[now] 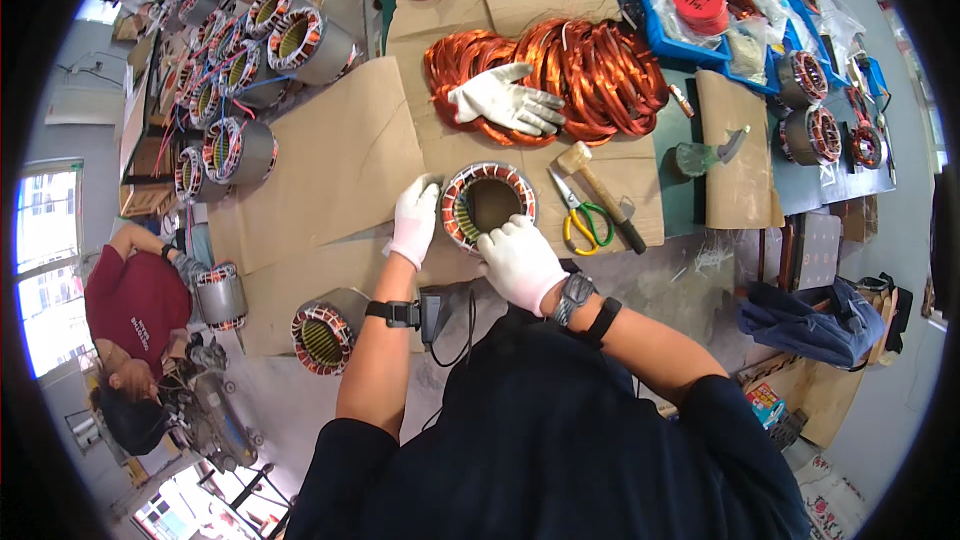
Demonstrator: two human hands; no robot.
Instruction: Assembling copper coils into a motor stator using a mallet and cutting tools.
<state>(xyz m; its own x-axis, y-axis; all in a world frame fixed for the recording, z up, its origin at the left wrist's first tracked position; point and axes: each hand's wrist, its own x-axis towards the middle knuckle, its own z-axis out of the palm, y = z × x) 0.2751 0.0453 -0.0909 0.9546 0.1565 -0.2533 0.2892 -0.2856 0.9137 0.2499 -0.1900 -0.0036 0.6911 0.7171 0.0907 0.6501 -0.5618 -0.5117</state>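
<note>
A motor stator [453, 202] stands on the cardboard in front of me, its ring of wound slots and white lacing facing up. My left hand [415, 223], in a white glove, lies along the stator's left side with the fingers stretched out. Over the near right part of the rim, my white-gloved right hand [521, 262] curls its fingers onto the winding; the fingertips are partly hidden. To the right lie scissors [580, 215] with one yellow and one green handle, and a mallet [597, 188]. A loose white glove [507, 100] rests on copper coil bundles [600, 75] beyond.
Another stator [325, 332] lies at the near left edge; several more stators [238, 150] crowd the far left. Blue trays [660, 35] and a tape dispenser-like tool [712, 152] sit right. A co-worker in a red shirt [140, 305] handles a stator on the left.
</note>
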